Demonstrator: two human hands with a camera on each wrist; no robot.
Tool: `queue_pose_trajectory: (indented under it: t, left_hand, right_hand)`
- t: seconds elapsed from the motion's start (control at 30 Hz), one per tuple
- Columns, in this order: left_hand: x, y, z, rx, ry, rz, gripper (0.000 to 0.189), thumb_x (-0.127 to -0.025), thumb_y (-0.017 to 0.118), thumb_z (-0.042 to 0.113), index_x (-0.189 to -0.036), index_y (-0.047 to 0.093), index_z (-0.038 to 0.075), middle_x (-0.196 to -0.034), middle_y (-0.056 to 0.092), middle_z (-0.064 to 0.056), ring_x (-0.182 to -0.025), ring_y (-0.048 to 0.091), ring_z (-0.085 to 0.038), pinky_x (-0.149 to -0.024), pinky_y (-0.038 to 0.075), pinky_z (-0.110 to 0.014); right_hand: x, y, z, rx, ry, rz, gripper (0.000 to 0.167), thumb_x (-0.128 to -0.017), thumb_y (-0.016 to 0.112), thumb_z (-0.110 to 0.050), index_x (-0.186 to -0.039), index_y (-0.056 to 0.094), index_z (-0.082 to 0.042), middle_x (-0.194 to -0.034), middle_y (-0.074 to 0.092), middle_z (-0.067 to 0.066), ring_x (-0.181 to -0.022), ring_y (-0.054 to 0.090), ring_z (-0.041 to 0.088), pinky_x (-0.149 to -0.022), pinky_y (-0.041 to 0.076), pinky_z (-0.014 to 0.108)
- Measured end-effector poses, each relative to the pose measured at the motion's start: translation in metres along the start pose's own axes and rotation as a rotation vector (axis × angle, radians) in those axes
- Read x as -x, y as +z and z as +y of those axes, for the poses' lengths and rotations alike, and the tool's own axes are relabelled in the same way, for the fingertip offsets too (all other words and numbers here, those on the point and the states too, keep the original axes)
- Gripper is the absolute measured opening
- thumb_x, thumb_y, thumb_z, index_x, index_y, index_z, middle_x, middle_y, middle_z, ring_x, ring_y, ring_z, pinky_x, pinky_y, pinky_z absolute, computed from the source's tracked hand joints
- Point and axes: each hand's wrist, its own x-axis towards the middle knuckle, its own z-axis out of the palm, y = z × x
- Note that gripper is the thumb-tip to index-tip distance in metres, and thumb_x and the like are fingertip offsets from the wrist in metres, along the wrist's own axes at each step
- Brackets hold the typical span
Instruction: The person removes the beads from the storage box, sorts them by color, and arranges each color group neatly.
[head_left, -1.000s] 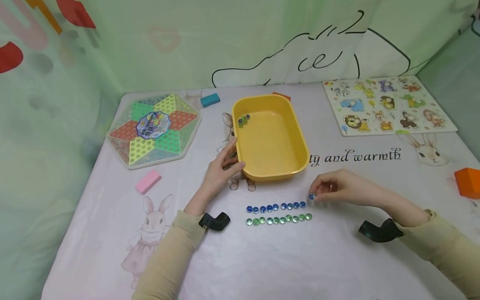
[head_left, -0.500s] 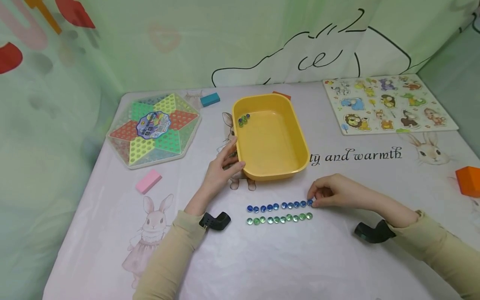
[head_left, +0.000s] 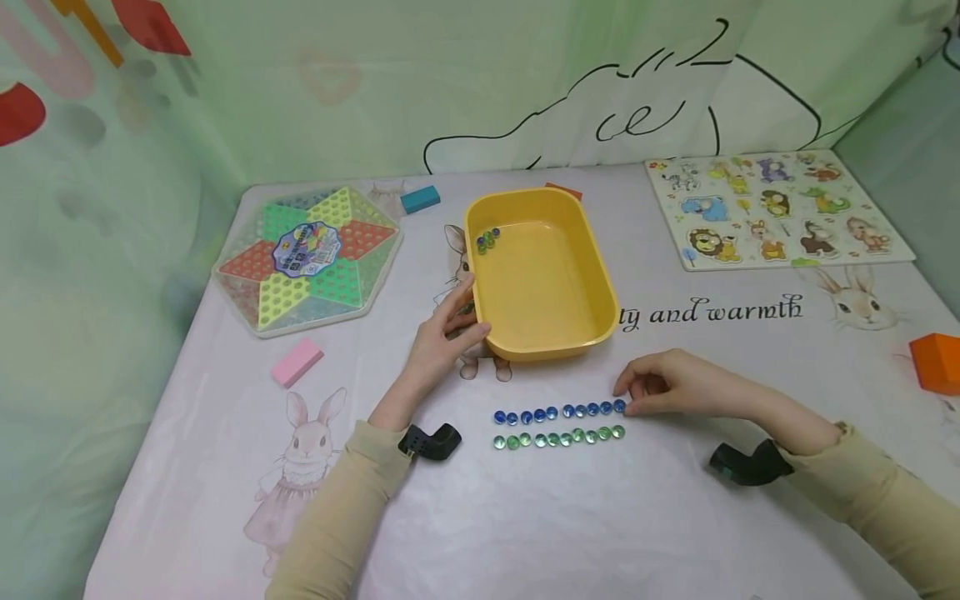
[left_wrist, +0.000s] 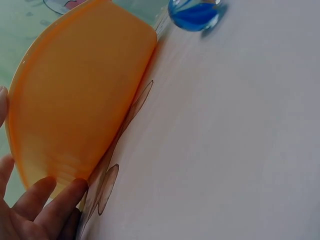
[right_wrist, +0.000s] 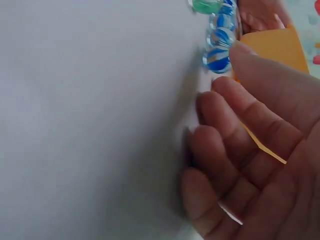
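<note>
My left hand (head_left: pixel 441 337) rests against the left side of a yellow plastic tray (head_left: pixel 609 321), thumb at the rim near the front corner, fingers spread along the outer wall. In the left wrist view, fingertips (left_wrist: pixel 75 187) touch the tray's wall. A row of blue glass marbles (head_left: pixel 540 415) lies before the tray, with a row of green marbles (head_left: pixel 553 439) below it. My right hand (head_left: pixel 678 383) is at the right end of the blue row. Its thumb tip is right beside the end marble (right_wrist: pixel 218 61); the other fingers are loosely bent just below that marble.
Several marbles (head_left: pixel 487 241) sit in the tray's back left corner. A hexagonal Chinese checkers set (head_left: pixel 307 262) stands left, near pink (head_left: pixel 297 363) and blue (head_left: pixel 420 200) blocks. An animal puzzle board (head_left: pixel 780 212) lies back right, an orange block (head_left: pixel 936 364) at far right.
My right hand has moved slightly left and down and set its blue marble at the right end of the blue row, then loosened from it. The left hand has stayed at the tray.
</note>
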Motion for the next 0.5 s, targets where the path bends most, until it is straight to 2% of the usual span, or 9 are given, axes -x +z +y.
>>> queue_pose_trajectory:
  t: [0.13,0.27,0.43,0.5]
  left_hand:
    - [0.0,0.0,0.001,-0.007,0.0,0.0,0.068,-0.091,0.059,0.019,-0.148,0.023,0.024,-0.148,0.033,-0.009,-0.123,0.049,-0.027,-0.101,0.041,-0.039]
    - [0.0,0.001,0.0,-0.018,0.008,-0.004,0.068,-0.091,0.059,0.018,-0.148,0.022,0.022,-0.149,0.032,-0.011,-0.123,0.049,-0.028,-0.102,0.04,-0.04]
    - [-0.009,0.001,-0.018,-0.004,0.006,0.009,0.07,-0.09,0.061,0.021,-0.148,0.023,0.028,-0.149,0.032,-0.006,-0.123,0.049,-0.025,-0.102,0.041,-0.039]
    - [-0.013,0.001,-0.027,0.0,0.01,0.015,0.07,-0.089,0.062,0.024,-0.146,0.024,0.033,-0.148,0.033,-0.003,-0.122,0.05,-0.023,-0.101,0.042,-0.037]
  right_hand:
    - [-0.001,-0.011,-0.007,0.022,-0.026,-0.045,0.016,-0.084,0.068,-0.028,-0.096,0.066,-0.018,-0.073,0.056,-0.01,-0.066,0.05,0.004,-0.059,0.042,0.019]
    - [-0.001,-0.033,-0.025,0.039,-0.108,-0.081,0.017,-0.087,0.064,-0.028,-0.099,0.066,-0.017,-0.078,0.06,-0.011,-0.072,0.053,0.004,-0.064,0.045,0.02]
    - [-0.016,-0.06,-0.061,0.004,-0.235,-0.078,0.015,-0.089,0.062,-0.019,-0.103,0.065,-0.013,-0.082,0.059,-0.008,-0.076,0.054,0.008,-0.067,0.048,0.021]
    - [-0.027,-0.068,-0.073,-0.024,-0.237,-0.07,0.016,-0.089,0.062,-0.017,-0.104,0.065,-0.011,-0.084,0.06,-0.004,-0.078,0.055,0.01,-0.068,0.049,0.021]
